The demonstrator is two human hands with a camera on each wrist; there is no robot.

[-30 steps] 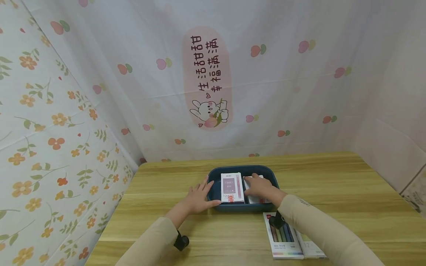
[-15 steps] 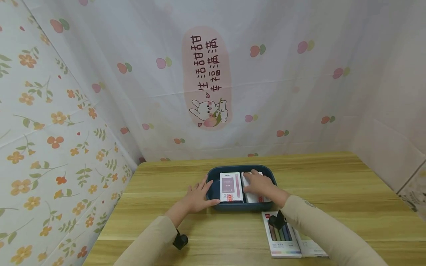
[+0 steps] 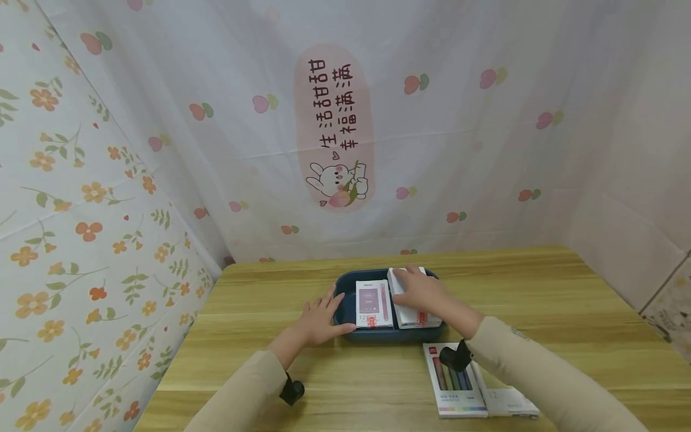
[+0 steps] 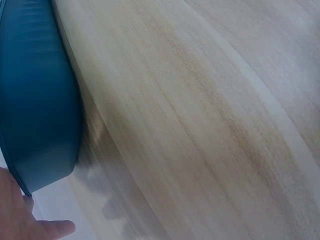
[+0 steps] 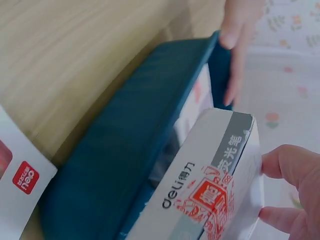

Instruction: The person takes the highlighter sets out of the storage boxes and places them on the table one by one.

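Blue and long, the tub [image 3: 378,337] has the left hand [image 3: 318,322], fingers spread, touching one end, maybe to keep it steady. The right hand [image 3: 423,294] grips a white box [image 5: 210,172], tilted partly inside.

Table's a yellowish wood-grain one [image 3: 378,384], with the back corners rounded off. There's a dark blue bin [image 3: 372,338] sitting near the far edge, and closer in, off to the right, a box with coloured sticks showing [image 3: 447,387] plus a pale box [image 3: 505,401] lying flat side by side.
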